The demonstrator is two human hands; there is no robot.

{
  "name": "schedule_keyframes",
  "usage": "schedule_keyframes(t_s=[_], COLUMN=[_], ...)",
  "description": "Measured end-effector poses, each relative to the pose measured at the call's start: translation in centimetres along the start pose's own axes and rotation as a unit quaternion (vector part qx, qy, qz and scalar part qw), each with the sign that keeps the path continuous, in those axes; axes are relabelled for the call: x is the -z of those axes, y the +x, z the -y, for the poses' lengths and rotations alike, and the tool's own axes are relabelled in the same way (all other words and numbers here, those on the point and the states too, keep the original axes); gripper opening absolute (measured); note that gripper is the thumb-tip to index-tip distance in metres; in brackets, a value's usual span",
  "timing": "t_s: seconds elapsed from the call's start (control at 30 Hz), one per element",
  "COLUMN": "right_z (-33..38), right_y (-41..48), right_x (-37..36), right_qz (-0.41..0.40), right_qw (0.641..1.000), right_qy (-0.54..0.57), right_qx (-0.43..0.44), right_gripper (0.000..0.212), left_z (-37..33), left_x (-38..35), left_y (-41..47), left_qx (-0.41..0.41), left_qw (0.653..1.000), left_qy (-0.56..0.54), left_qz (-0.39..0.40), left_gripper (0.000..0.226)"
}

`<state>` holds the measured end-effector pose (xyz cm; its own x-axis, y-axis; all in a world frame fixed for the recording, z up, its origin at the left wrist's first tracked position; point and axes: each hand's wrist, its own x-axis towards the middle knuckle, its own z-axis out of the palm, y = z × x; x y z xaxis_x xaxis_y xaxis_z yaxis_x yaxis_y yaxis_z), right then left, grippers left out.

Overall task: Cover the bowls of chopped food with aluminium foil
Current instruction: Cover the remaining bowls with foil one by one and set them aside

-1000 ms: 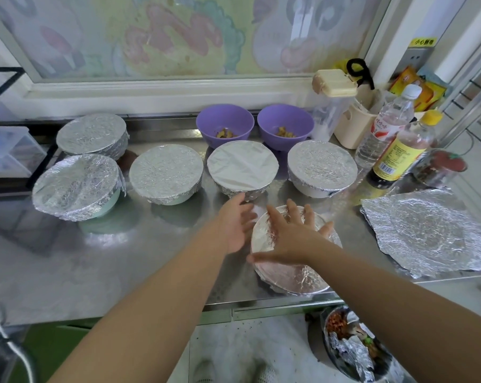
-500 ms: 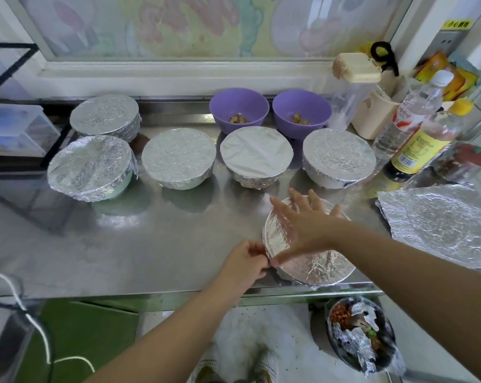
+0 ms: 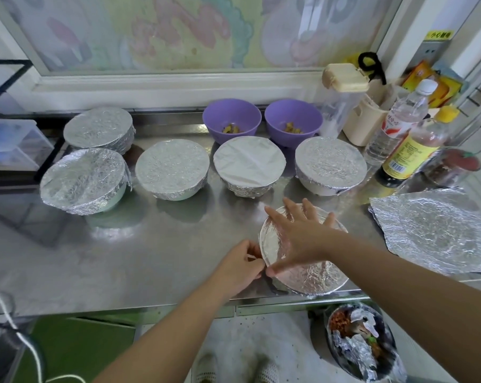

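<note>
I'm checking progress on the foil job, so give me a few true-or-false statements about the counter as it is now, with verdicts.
1. Both purple bowls are uncovered. True.
2. The right hand lies flat on the near bowl. True.
3. The left hand rests idle on the counter. False: it pinches the foil edge at the near bowl's left rim.
4. The spare foil sheet lies left of the bowls. False: it lies at the right end.

You're in a kitchen. A steel counter (image 3: 123, 258) carries food bowls (image 3: 231, 114), and sauce bottles (image 3: 407, 153) stand at its far right corner.
</note>
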<state>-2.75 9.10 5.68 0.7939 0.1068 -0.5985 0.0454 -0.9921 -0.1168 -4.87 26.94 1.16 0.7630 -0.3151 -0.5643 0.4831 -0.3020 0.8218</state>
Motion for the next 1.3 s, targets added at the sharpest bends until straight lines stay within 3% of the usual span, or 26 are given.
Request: schedule_keyframes(t_s=[0.17, 0.33, 0.53, 0.77, 0.9, 1.1, 1.2, 1.3], right_z=[-0.1, -0.2, -0.3, -0.3, -0.2, -0.1, 0.5, 1.3], right_y=[0.0, 0.1, 0.4, 0.4, 0.3, 0.2, 0.1, -0.2], right_x=[-0.3, -0.4, -0.7, -1.0, -1.2, -1.2, -1.3, -1.4], right_qz=[-0.005, -0.008, -0.012, -0.017, -0.021, -0.022, -0.033, -0.053], right_qw=[1.0, 1.0, 1.0, 1.0, 0.999, 0.998, 0.992, 0.975], right_qy=[0.011, 0.008, 0.011, 0.021, 0.03, 0.045, 0.093, 0.147], right_qx=[-0.002, 0.0, 0.0, -0.009, -0.013, -0.031, -0.083, -0.158], right_gripper=[0.143, 0.143, 0.143, 0.143, 0.143, 0.141, 0.141, 0.144], left_z=[1.4, 1.8, 1.2, 0.2, -0.8, -2.1, -2.3, -2.3], left_x=[-0.4, -1.4, -0.7, 1.0, 1.9, 2.3, 2.0, 1.2], left_y=[-0.1, -0.4, 0.1, 1.0, 1.4, 2.3, 3.2, 3.4], left_qx=[-0.057, -0.108, -0.103, -0.132, -0.176, -0.209, -0.187, -0.119], left_qw=[0.993, 0.988, 0.988, 0.989, 0.963, 0.934, 0.968, 0.991], left_qy=[-0.091, -0.105, -0.116, 0.045, 0.2, 0.289, 0.163, -0.046], left_qz=[-0.056, -0.042, 0.011, 0.044, 0.039, 0.031, 0.045, -0.034], left_gripper=[0.037, 0.045, 0.051, 0.069, 0.073, 0.068, 0.058, 0.045])
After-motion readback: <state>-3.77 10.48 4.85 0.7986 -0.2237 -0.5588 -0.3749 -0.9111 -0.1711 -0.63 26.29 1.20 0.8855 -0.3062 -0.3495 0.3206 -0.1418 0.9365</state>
